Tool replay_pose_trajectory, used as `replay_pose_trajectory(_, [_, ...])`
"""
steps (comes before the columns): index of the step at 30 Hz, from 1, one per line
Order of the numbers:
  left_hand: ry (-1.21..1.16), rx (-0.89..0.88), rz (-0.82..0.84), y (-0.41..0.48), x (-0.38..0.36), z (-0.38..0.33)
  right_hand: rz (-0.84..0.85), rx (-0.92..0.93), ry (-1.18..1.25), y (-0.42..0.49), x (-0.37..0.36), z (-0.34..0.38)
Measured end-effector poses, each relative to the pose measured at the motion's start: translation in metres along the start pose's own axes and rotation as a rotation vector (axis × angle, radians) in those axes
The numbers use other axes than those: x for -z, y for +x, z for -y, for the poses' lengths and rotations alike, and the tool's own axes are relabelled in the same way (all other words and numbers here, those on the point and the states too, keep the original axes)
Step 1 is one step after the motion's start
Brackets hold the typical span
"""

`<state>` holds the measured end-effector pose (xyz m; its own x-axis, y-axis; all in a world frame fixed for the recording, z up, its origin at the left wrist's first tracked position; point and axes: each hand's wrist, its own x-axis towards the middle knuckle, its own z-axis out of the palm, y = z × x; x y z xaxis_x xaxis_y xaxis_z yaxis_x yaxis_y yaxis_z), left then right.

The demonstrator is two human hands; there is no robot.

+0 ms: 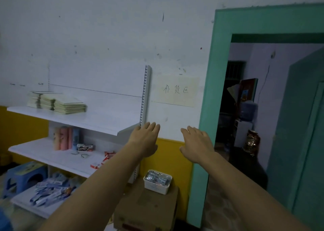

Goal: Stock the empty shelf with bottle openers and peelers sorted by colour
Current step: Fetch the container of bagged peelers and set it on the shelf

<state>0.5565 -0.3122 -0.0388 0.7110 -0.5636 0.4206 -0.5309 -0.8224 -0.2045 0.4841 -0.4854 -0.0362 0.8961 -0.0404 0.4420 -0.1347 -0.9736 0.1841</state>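
Ahead, left hand (144,139) and right hand (197,144) outstretched, fingers straight, holding nothing. White basket (156,187) atop cardboard box (154,207) below; contents blurred. Left forearm hides part of white shelving (98,120).

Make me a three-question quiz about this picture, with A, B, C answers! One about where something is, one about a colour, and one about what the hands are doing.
1. Where does the white plastic basket stand?
A. on the top white shelf
B. on the brown cardboard box
C. on the blue plastic stool

2. What colour is the painted door frame?
A. red
B. black
C. green

3. What do the left hand and the right hand hold?
A. nothing
B. a peeler each
C. one notebook together

Answers:
1 B: the basket sits on top of the box, to the right of the shelf unit.
2 C: the frame around the doorway is green.
3 A: both hands reach forward with straight fingers and are empty.
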Motion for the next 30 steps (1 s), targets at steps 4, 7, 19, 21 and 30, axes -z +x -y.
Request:
replay_pose_trajectory(4, [-0.017, -0.031, 0.053, 0.044, -0.045, 0.021, 0.075, -0.031, -0.006, 0.049, -0.039, -0.001])
replay_pose_trajectory(7, [-0.028, -0.038, 0.075, 0.074, -0.079, 0.036, 0.103, -0.032, 0.003, 0.088, -0.068, -0.001])
replay_pose_trajectory(19, [-0.053, -0.016, 0.198, 0.230, -0.236, 0.098, 0.198, -0.030, 0.083, 0.264, -0.233, -0.019])
replay_pose_trajectory(21, [-0.055, -0.012, 0.236, 0.257, -0.269, 0.105, 0.232, -0.038, 0.108, 0.289, -0.268, -0.026])
replay_pose_trajectory(30, [-0.123, -0.012, 0.499, 0.317, -0.434, 0.124, 0.493, -0.121, 0.196, 0.332, -0.445, -0.038])
